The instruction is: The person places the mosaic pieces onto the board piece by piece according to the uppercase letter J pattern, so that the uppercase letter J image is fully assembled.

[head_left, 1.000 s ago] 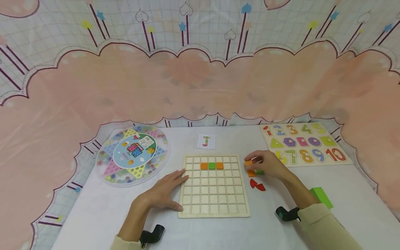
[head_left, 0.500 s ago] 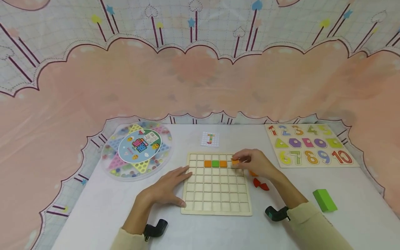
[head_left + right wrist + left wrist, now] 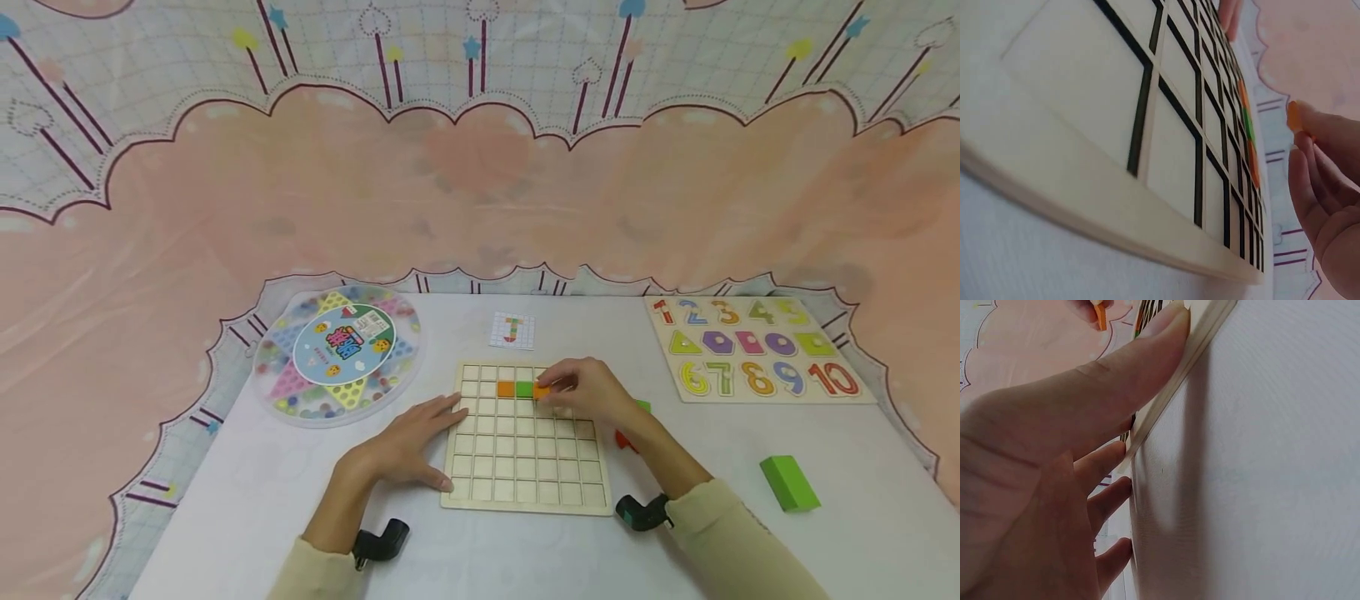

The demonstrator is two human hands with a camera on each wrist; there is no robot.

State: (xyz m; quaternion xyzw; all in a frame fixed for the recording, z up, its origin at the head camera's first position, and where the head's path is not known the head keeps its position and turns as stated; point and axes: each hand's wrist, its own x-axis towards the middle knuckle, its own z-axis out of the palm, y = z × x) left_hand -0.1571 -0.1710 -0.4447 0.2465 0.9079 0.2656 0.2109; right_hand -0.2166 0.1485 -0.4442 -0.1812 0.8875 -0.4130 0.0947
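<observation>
A wooden grid board lies on the white table. Its second row from the back holds an orange tile and a green tile, with another orange one at their right. Over that end of the row, my right hand pinches an orange square tile between thumb and fingertips, held above the board in the right wrist view. My left hand rests with fingers spread along the board's left side. Its thumb lies on the board's edge in the left wrist view.
Right of the board, partly behind my forearm, lie red pieces and a green tile. A green block stands farther right. Behind are a small pattern card, a round marble game and a number puzzle.
My right hand has moved left from the loose tiles beside the board to over the second row, carrying an orange tile. The left hand keeps its place at the board's edge.
</observation>
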